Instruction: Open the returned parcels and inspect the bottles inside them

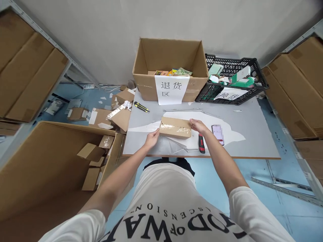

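A small brown cardboard box (176,127) with clear tape across it is held between my two hands over the table. My left hand (152,138) grips its left end, fingers closed on the corner. At the opposite end, my right hand (198,126) has its fingers on the box's upper right edge. Just below my right hand lies a red and black box cutter (201,144). A phone (217,134) with a lit screen rests to the right of it. The undersides of the fingers are hidden.
Behind stand a large carton (143,82) with a paper sign and a black plastic crate (232,62) holding packages. A yellow-black cutter (141,107) lies at the table's left. A big carton (50,148) with small boxes stands left; shelves flank both sides.
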Motion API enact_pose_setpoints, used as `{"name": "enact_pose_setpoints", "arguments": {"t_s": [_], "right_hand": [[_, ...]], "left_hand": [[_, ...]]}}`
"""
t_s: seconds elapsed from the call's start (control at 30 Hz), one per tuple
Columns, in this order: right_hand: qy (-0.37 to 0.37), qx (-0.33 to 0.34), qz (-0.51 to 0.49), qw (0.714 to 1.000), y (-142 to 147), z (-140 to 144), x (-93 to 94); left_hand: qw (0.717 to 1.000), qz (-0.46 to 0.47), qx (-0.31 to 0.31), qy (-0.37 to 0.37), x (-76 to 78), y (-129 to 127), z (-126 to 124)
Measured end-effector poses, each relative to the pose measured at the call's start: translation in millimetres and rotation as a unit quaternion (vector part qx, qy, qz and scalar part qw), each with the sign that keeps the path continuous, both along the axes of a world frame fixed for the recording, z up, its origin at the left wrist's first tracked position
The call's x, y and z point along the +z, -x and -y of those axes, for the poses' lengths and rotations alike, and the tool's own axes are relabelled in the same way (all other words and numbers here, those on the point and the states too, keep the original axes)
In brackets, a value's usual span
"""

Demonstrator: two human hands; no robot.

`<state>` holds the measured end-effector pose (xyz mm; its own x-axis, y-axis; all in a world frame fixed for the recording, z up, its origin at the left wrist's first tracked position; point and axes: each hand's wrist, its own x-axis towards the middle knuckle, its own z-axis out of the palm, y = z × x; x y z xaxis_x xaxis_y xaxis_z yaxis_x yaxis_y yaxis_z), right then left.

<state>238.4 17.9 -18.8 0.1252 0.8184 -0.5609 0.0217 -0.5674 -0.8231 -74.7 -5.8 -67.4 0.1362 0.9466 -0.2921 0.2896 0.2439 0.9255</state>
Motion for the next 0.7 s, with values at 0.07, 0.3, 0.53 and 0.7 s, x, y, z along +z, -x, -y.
{"name": "enact_pose_setpoints", "arguments": {"t_s": [0.07,0.3,0.53,0.7], "right_hand": [[-0.037,-0.023,0.002,0.999,-11,10,-9.2],[0.038,0.002,0.396,0.917,-57,83,-65.6],[0.129,0.016,0.428,0.894,-40,111,-98.9],[0.066,0.001,0.347,0.936,-39,111,-87.5]], "left_hand": [[1.000,-0.010,-0.021,-0.015,-2.8,2,-2],[0.979,-0.166,-0.058,-0.100,13.6,-2,-13],[0.867,-0.356,-0.254,-0.241,49.7,-43,-46],[0.827,-0.410,-0.306,-0.233,41.7,-55,-58]]}}
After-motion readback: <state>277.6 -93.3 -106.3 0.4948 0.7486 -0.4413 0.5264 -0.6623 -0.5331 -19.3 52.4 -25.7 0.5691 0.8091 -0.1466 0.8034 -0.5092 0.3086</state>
